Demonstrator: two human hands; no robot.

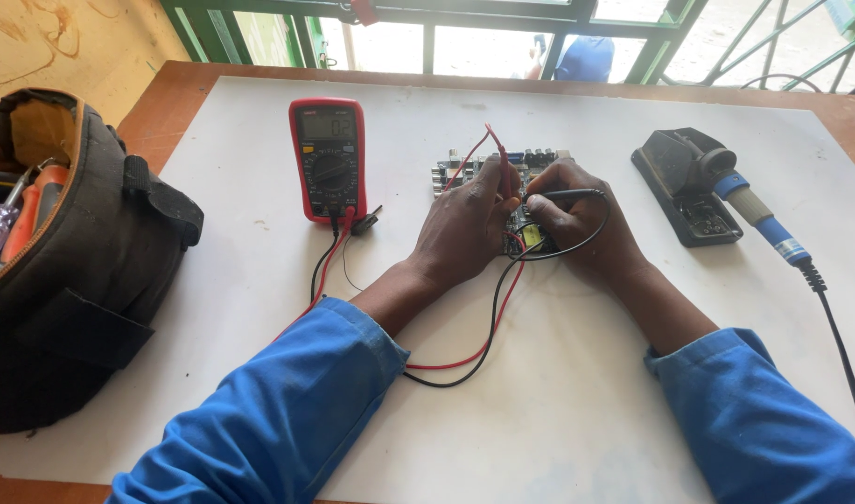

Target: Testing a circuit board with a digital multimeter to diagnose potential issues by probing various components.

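Fingers on the left hand [465, 224] are pinched around a red probe [498, 159], which stands nearly upright with its long axis running tip-down onto the circuit board [483, 173] and its tail end leaning slightly away toward the window. Over on the right hand [577, 224], the fingers are curled and pressed together around a black probe [567, 194]; that one lies almost flat, long axis going left to right, tip pointing left toward the other hand. Both hands sit on top of the board, so most of it is hidden, only the far edge with its small connectors pokes out. Red and black leads [488, 327] loop back between the blue sleeves and run up to a red multimeter [328, 159] lying face up just left of the board, screen end away from the person. Off to the right, well apart from the hands, a soldering iron with a blue handle [759, 219] rests in a black stand [679, 182], handle pointing toward the near right. A dark tool bag [82, 271] sits open at the left edge with screwdriver handles inside. Everything's on a white sheet [558, 411] covering a brown wooden tabletop [180, 89], with green window bars [427, 19] behind and bright daylight outside.
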